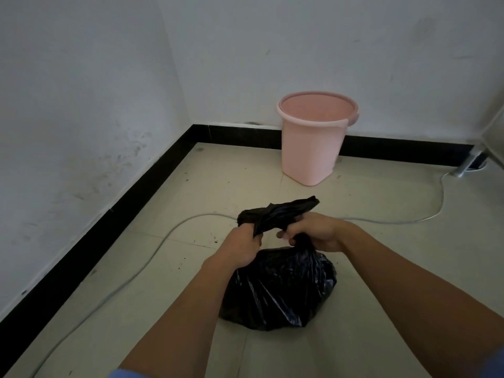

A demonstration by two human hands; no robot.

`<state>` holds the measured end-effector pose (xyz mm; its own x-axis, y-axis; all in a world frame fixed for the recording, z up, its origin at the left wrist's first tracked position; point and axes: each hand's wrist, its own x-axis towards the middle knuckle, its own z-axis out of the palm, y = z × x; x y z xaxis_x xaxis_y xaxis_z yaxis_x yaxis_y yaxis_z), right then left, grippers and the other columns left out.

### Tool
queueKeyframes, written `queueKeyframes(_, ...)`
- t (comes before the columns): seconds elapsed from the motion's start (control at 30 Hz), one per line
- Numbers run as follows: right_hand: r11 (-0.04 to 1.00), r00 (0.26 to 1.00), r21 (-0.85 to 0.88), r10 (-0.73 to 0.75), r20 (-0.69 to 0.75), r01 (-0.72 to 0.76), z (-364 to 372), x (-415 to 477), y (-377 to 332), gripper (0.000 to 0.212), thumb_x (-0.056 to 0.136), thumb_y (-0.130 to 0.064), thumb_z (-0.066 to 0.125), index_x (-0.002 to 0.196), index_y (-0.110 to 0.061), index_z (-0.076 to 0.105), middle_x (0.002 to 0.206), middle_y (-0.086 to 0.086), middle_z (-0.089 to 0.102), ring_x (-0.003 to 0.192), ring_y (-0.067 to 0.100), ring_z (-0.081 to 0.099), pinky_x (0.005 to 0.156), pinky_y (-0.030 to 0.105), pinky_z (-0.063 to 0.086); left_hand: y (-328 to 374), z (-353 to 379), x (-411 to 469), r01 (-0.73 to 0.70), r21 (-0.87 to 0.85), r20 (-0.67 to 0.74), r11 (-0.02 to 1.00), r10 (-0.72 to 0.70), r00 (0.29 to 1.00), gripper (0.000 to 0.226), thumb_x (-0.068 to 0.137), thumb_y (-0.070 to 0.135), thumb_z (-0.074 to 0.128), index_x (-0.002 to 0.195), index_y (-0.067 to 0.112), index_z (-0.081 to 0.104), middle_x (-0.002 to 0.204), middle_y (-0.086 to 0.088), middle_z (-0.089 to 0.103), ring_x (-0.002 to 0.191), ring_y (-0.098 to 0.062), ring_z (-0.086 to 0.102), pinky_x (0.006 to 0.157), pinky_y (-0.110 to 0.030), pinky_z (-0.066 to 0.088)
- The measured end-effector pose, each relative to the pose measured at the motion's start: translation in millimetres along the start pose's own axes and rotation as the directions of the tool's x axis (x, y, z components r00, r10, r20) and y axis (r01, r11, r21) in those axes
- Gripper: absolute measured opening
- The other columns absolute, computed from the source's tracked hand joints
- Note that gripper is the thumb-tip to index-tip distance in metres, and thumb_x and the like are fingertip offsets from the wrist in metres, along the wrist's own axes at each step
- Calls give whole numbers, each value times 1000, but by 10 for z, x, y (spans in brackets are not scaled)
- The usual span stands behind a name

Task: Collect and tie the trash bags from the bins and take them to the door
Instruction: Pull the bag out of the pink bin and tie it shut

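Black trash bag (278, 290) on the floor, near and in front of the pink bin (311, 154) | your left hand (241, 248) curled tight round its loose top, right hand (316, 231) pinching the neck | hold the neck squeezed low, wrap the top round, pull through snug.

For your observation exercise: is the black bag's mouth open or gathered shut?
Gathered shut: the right hand pinches the bag at its neck, the left hand grips its twisted top. Knotted: cannot tell.
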<state>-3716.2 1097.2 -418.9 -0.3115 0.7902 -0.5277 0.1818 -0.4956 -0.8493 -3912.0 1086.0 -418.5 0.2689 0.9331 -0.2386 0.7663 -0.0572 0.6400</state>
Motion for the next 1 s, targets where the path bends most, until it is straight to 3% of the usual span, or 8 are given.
queueKeyframes(0.13, 990, 997, 139, 42, -67, -32, 43, -17, -58, 57, 77, -63, 69, 105, -14, 70, 100, 4, 66, 79, 19, 54, 68, 30, 45, -52, 151, 6, -106, 271, -14, 957, 114, 993, 25, 99, 25, 40, 109, 9, 56, 103, -16, 64, 92, -33, 60, 72, -33, 44)
queueKeyframes(0.23, 958, 946, 287, 112, -305, -21, 122, 93, -20, 56, 78, -60, 70, 98, -8, 70, 95, 4, 70, 73, 21, 57, 69, 33, 50, -10, 229, 22, -161, 336, 53, 928, 152, 987, 28, 98, 29, 42, 114, 11, 57, 106, -15, 65, 95, -33, 60, 74, -35, 46)
queueKeyframes(0.4, 793, 987, 607, 49, -152, 54, 102, -40, -89, 35, 98, -34, 51, 104, -6, 71, 101, 13, 73, 92, 27, 66, 86, 42, 51, -44, 154, -32, 118, -341, 198, 933, -51, 979, 14, 89, 19, 61, 84, 9, 69, 78, -9, 69, 76, -24, 63, 77, -32, 49)
queueKeyframes(0.5, 855, 995, 518, 41, -91, 12, 90, -108, -92, 35, 97, -32, 49, 79, -9, 69, 79, 11, 66, 73, 24, 60, 72, 37, 47, -96, -4, -66, 363, -720, 297, 592, -211, 932, 20, 87, 2, 55, 69, 6, 61, 54, -6, 54, 53, -20, 53, 61, -26, 49)
queueKeyframes(0.6, 990, 964, 128, 82, -253, -51, 168, -111, -89, 24, 91, -22, 57, 78, -4, 63, 77, 13, 63, 70, 27, 61, 66, 32, 48, -126, -59, -99, 511, -763, 441, 395, -259, 859, 47, 89, 7, 48, 43, 11, 48, 49, -2, 43, 47, -17, 47, 56, -27, 47)
queueKeyframes(0.73, 985, 926, -175, -65, -373, -1, 184, -89, -91, 28, 93, -21, 52, 68, -7, 48, 64, 9, 47, 58, 22, 49, 58, 29, 35, -106, -145, -157, 488, -825, 476, 284, -113, 872, 16, 79, 24, 67, 73, 10, 63, 68, -3, 53, 68, -20, 55, 75, -32, 48)
queueKeyframes(0.83, 977, 883, -204, -143, -447, 55, 139, -65, -73, 24, 94, -18, 52, 73, -6, 50, 70, 11, 47, 63, 21, 48, 58, 29, 34, -36, -162, -161, 419, -768, 462, 484, -34, 886, 35, 77, 22, 75, 107, 3, 69, 98, -14, 71, 98, -30, 65, 95, -40, 51)
queueKeyframes(1.0, 995, 870, -4, -92, -485, 103, 184, -48, -71, 20, 94, -19, 50, 80, -6, 53, 75, 10, 50, 67, 22, 51, 61, 29, 38, 36, 44, -104, 291, -558, 143, 778, -255, 956, 12, 78, 8, 73, 87, 0, 73, 87, -19, 73, 77, -29, 69, 79, -40, 59)
